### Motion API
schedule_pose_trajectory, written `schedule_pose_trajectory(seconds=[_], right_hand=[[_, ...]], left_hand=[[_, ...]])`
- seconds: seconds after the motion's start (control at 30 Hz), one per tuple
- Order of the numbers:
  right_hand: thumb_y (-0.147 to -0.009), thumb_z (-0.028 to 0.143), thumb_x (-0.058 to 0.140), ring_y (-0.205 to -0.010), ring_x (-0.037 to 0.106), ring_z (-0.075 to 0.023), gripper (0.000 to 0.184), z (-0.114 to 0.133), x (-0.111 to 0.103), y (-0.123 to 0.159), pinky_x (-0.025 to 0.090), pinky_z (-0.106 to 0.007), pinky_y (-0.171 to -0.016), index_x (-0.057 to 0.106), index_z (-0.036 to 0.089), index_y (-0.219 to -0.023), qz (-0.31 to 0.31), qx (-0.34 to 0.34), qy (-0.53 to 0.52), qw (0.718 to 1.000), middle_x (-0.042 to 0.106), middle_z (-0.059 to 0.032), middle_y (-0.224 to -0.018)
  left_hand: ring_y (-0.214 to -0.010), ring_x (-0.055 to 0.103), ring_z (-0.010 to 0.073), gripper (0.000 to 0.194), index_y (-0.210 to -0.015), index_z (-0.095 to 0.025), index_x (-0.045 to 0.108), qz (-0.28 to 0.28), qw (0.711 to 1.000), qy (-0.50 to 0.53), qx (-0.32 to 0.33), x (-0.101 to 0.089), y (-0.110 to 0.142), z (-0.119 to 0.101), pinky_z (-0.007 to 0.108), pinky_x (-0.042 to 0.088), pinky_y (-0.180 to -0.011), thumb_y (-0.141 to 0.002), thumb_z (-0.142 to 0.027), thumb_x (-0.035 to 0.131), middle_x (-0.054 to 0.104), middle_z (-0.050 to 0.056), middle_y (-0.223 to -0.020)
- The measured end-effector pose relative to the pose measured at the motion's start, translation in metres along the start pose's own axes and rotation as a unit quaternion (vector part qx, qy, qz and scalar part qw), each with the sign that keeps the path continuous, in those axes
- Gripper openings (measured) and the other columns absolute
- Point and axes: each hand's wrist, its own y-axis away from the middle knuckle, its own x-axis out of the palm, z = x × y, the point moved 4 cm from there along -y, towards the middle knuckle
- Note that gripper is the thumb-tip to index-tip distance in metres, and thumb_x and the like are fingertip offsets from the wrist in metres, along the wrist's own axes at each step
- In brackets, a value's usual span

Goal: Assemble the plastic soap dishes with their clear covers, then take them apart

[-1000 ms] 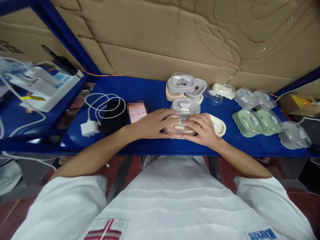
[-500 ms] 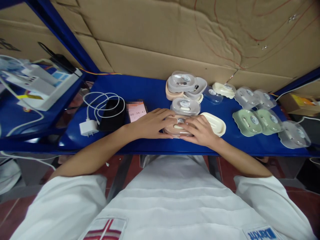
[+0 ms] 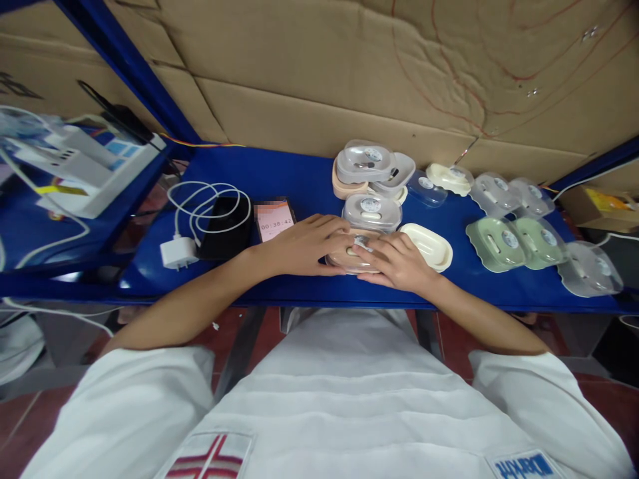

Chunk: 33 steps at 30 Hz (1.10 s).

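A beige soap box with a clear lid (image 3: 352,251) lies near the front edge of the blue table (image 3: 299,179). My left hand (image 3: 299,246) lies over its left side with the fingers pressing on the lid. My right hand (image 3: 397,261) covers the right side, fingers curled across the top. Both hands clasp the box between them. Just behind it sits a grey soap box with a clear lid (image 3: 372,211). A cream tray (image 3: 428,245) lies right beside my right hand.
A phone with a running timer (image 3: 273,220), a black phone (image 3: 227,226) and a white charger with cable (image 3: 180,251) lie to the left. A stack of boxes (image 3: 367,166) stands behind. Green trays (image 3: 514,241) and clear lids (image 3: 589,268) are at the right. Cardboard lines the back.
My right hand has slid further left over the lid of the beige box, covering more of it. The left hand stays put. The timer moved on a second.
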Motion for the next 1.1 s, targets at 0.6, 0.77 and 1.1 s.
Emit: schedule_pose_trajectory(seconds=[0.6,0.77,1.1], right_hand=[[-0.108,0.057,0.063,-0.125,0.063,-0.0279,0.061,-0.004,0.006,0.003,0.046,-0.041,-0.100,0.059,0.028,-0.161,0.003,-0.010,-0.035,0.999,0.076,-0.0110,-0.128],[-0.116,0.057,0.041,-0.113,0.068,-0.0232,0.055,-0.013,-0.001,0.004,0.051,-0.037,-0.092,0.067,0.024,-0.152,-0.064,-0.013,-0.084,0.994,0.076,-0.0101,-0.124],[-0.112,0.045,0.052,-0.106,0.073,-0.0288,0.038,-0.050,-0.009,0.013,0.057,-0.047,-0.093,0.076,0.026,-0.134,-0.140,0.207,-0.139,0.958,0.079,-0.0109,-0.116]], left_hand=[[-0.150,0.054,0.0407,0.079,-0.157,-0.020,0.053,0.005,0.996,0.092,-0.006,0.010,-0.001,0.001,0.058,0.053,-0.121,-0.089,-0.036,0.091,0.049,0.024,-0.164],[-0.155,0.052,0.0375,0.079,-0.159,-0.022,0.052,0.003,0.988,0.156,-0.006,0.008,-0.002,-0.003,0.056,0.052,-0.125,-0.088,-0.029,0.087,0.052,0.022,-0.162],[-0.144,0.059,0.0333,0.064,-0.142,-0.024,0.062,-0.062,0.981,0.145,-0.110,-0.061,0.015,0.057,0.052,0.049,-0.124,-0.089,-0.054,0.084,0.061,0.014,-0.152]])
